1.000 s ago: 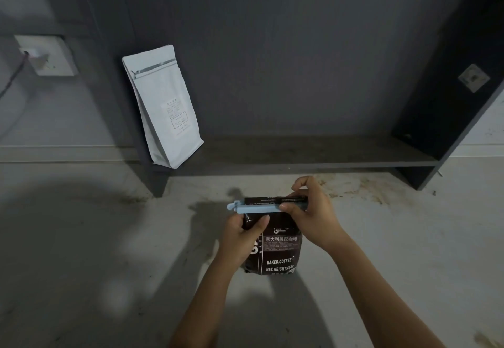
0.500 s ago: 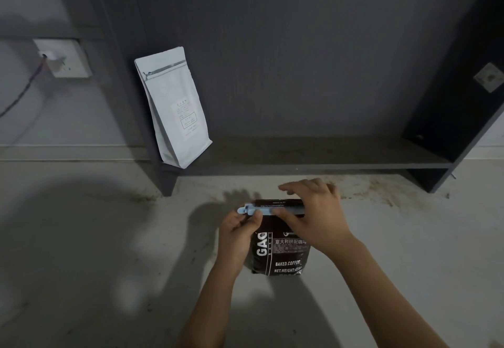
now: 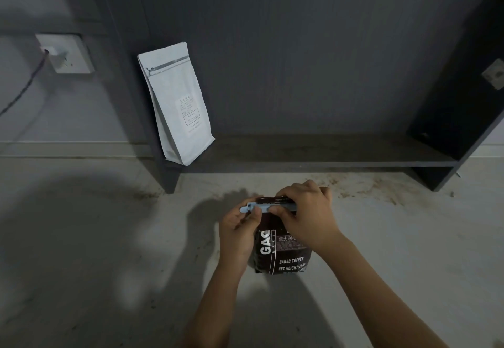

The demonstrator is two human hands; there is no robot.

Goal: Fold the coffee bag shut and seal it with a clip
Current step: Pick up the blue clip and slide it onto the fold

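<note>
Coffee bag [image 3: 281, 249], a dark brown glossy pouch printed with white lettering, stands upright on the pale, stained floor [image 3: 81, 238] between the person's two hands, its top folded over. A slim pale-blue plastic clip [image 3: 266, 207] lies across that folded top. The left hand [image 3: 237, 234] pinches the clip's left end between thumb and fingertips, its palm against the bag's left side. The right hand [image 3: 305, 216] is curled over the bag's top right corner, thumb in front and fingers behind, gripping the clip's right part and the fold together. Further back, a tall white paper pouch [image 3: 177, 102] leans on the low dark grey shelf [image 3: 327, 154], and a white wall socket [image 3: 65, 53] with a cable sits to the left.
</note>
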